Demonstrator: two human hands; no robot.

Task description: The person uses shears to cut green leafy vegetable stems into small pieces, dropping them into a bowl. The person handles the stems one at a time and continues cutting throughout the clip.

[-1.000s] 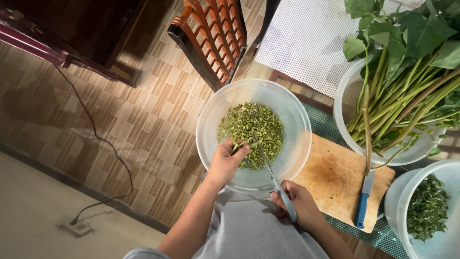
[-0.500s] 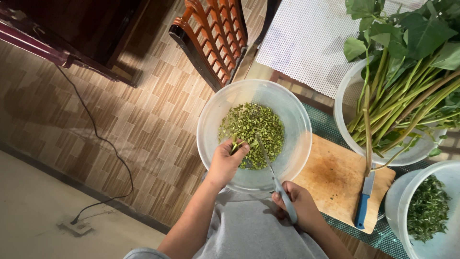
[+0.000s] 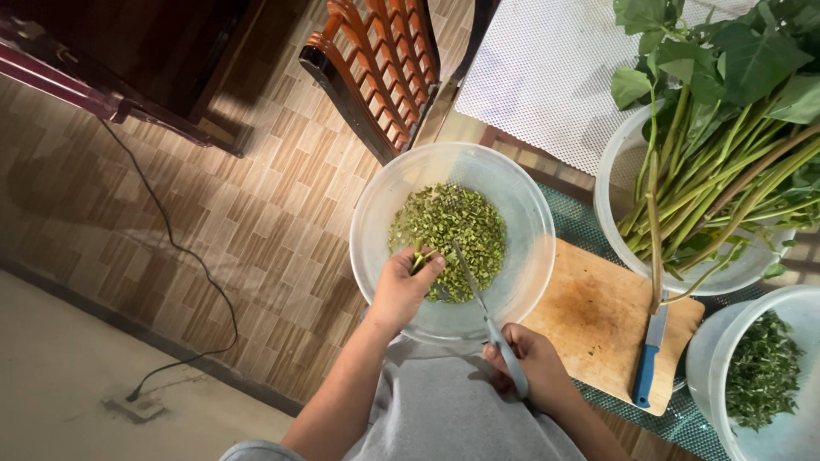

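Observation:
A clear plastic bowl rests on my lap and holds a heap of chopped green stems. My left hand reaches inside it and pinches a short bunch of green stems between thumb and fingers. My right hand grips the grey handles of a pair of scissors, whose blades point up into the bowl beside the bunch.
A wooden cutting board lies to the right with a blue-handled knife on it. A white bowl holds long leafy stalks. Another bowl holds picked leaves. A wooden chair and a floor cable are to the left.
The scissor blades shift slightly over the bowl while my left hand stays on the bunch. Nothing else has moved.

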